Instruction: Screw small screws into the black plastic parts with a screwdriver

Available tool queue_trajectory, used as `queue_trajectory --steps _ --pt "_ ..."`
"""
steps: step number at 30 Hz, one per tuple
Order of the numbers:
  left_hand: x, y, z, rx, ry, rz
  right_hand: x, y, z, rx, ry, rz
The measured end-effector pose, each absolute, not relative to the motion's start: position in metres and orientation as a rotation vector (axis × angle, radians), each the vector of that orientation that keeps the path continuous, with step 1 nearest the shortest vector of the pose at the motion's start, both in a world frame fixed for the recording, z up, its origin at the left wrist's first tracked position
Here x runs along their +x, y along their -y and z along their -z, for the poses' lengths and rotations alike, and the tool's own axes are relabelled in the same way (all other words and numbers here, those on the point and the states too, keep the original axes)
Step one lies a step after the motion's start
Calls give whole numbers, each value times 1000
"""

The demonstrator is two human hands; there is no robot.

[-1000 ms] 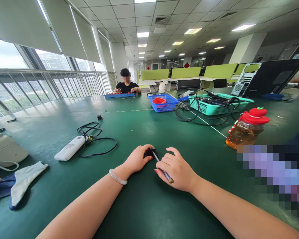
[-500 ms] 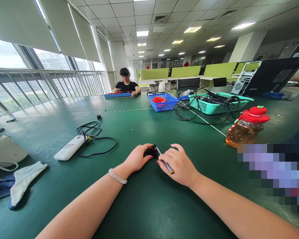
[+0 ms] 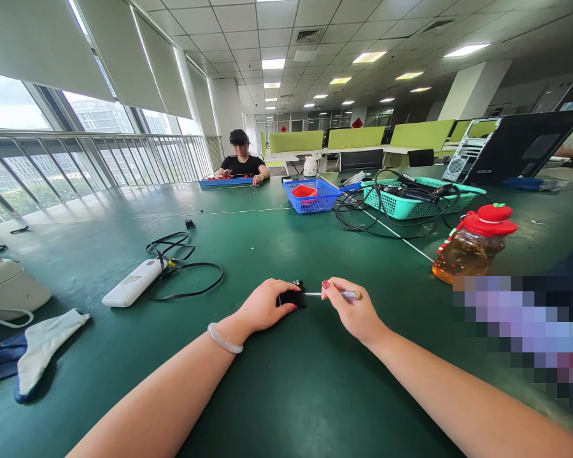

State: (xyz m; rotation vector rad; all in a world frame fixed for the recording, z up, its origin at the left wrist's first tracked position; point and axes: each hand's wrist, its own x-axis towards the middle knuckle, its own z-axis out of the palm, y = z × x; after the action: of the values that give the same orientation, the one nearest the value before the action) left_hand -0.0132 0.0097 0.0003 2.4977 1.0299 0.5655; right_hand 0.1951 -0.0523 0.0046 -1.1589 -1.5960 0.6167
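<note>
My left hand (image 3: 267,305), with a pale bangle at its wrist, is closed round a small black part (image 3: 291,298) at the middle of the green table. Fingers cover much of that part, and its exact kind is unclear; a small dark bit sticks up at its far edge. In my right hand (image 3: 356,312) is a slim screwdriver (image 3: 352,295), pinched by the handle. The screwdriver lies almost level, and its metal shaft points left to the black part's right side. Whether the tip touches the part I cannot tell.
A white power bank (image 3: 132,284) and black cable (image 3: 195,264) lie left, beyond a glove (image 3: 52,346). A red-lidded jar (image 3: 475,245) stands right. Blue basket (image 3: 314,196) and green cable basket (image 3: 410,202) stand farther back. Another person (image 3: 241,162) sits across the table.
My right hand has turned the screwdriver from a steep slant to nearly level and moved a little right. The black part now lies flatter under my left hand.
</note>
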Motion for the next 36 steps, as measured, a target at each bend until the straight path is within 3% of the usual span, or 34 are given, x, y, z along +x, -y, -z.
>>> queue_trajectory --steps 9,19,23,30,33,36 --pt "-14 -7 -1 2504 -986 -538 193 48 -2 -1209 1691 -707" --pt "-13 -5 -1 2506 -987 -529 179 61 -7 -928 2280 -53" --pt "-13 -5 -1 2507 -997 -528 183 61 -7 -995 2146 -190" --pt "-13 -7 -1 2506 -1040 -462 191 55 -10 -1267 1736 -722" --pt "-13 -8 0 2497 -1035 -460 189 56 -12 -1267 1783 -702" --pt "-13 -7 0 2497 -1021 -468 185 61 -13 -1151 2018 -449"
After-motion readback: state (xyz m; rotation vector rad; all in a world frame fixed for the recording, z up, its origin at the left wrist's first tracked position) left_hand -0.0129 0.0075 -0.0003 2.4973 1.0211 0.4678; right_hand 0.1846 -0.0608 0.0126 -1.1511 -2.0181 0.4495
